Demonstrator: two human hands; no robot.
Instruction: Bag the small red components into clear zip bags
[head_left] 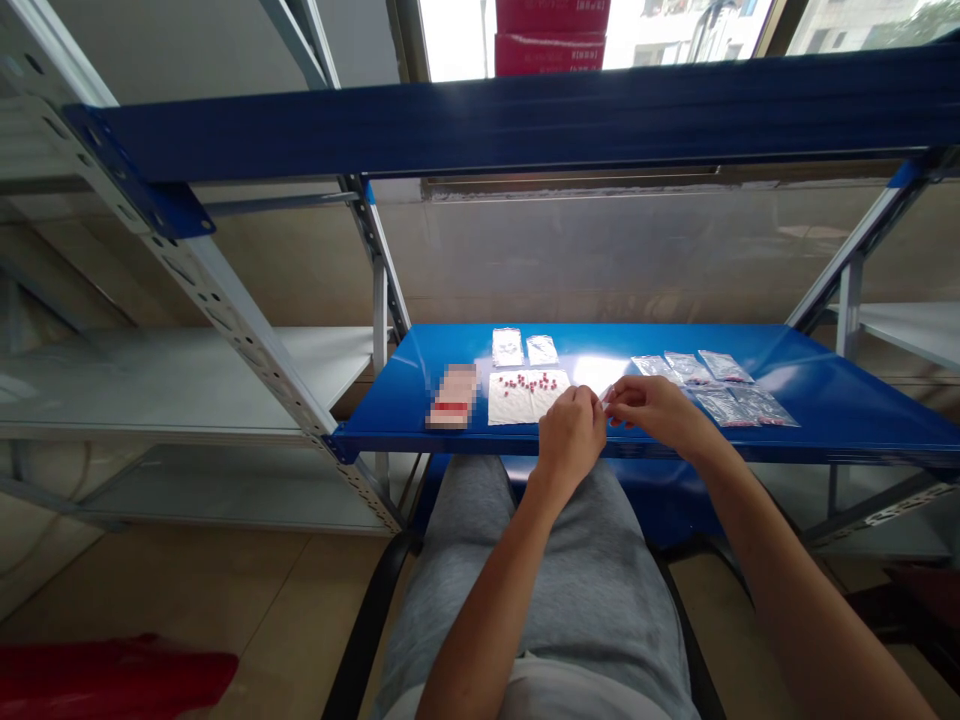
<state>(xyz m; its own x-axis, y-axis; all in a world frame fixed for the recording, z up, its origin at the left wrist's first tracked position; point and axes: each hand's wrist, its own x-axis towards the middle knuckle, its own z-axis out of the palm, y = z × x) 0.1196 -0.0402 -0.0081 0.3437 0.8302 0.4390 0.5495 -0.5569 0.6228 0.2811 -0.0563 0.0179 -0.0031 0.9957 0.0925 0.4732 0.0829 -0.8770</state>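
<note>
My left hand [571, 430] and my right hand [651, 405] meet above the front edge of the blue shelf, thumbs and fingers pinched together. Between the fingertips shows a bit of whitish, see-through plastic, which looks like a small plastic bag [607, 397]; most of it is hidden by the fingers. Just left of my left hand lies a white sheet [514, 408] with several small dark red beads [529, 382] scattered over its back half. Beside my right hand, several clear plastic bags [724, 402] lie flat in two rows, some with reddish contents.
Two small silvery packets [507, 347] lie behind the sheet. A pixelated flat item [453, 397] rests at the left. The blue shelf [847, 405] has metal uprights [225, 300] at its sides and a blue beam [525, 125] above. Red boxes [551, 50] stand higher up.
</note>
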